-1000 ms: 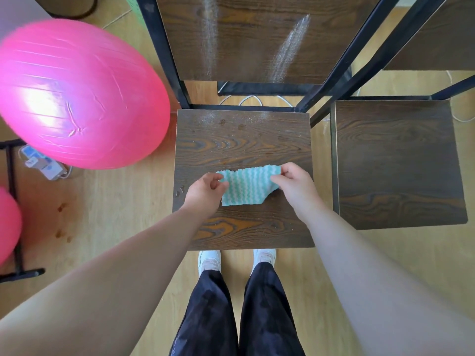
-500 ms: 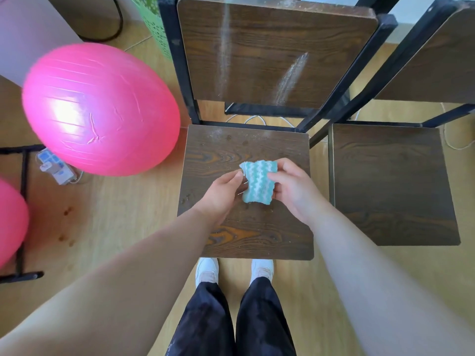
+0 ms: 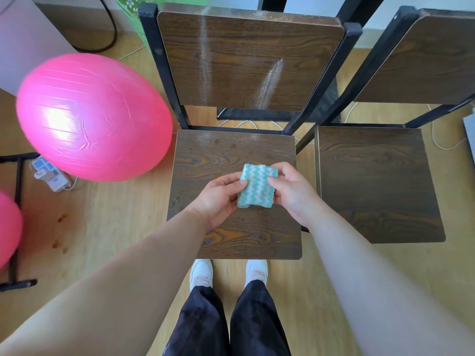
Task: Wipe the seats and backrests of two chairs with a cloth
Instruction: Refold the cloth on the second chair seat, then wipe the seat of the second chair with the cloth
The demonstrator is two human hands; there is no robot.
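Two dark wood chairs with black metal frames stand side by side. The left chair's seat (image 3: 231, 235) is speckled with white dust, and its backrest (image 3: 246, 57) carries two pale dusty streaks. The right chair's seat (image 3: 377, 183) and backrest (image 3: 424, 60) look cleaner. Above the left seat I hold a folded teal-and-white striped cloth (image 3: 255, 187). My left hand (image 3: 218, 196) pinches its left edge and my right hand (image 3: 293, 191) grips its right edge.
A big pink exercise ball (image 3: 92, 116) rests on the wooden floor just left of the left chair. Part of a second pink ball (image 3: 9, 227) sits on a black rack at far left. A white power strip (image 3: 50, 173) and cables lie on the floor.
The cloth went from spread wide between my hands to folded into a narrow pad. My hands came closer together, and the view tilted up, showing more of the backrests.
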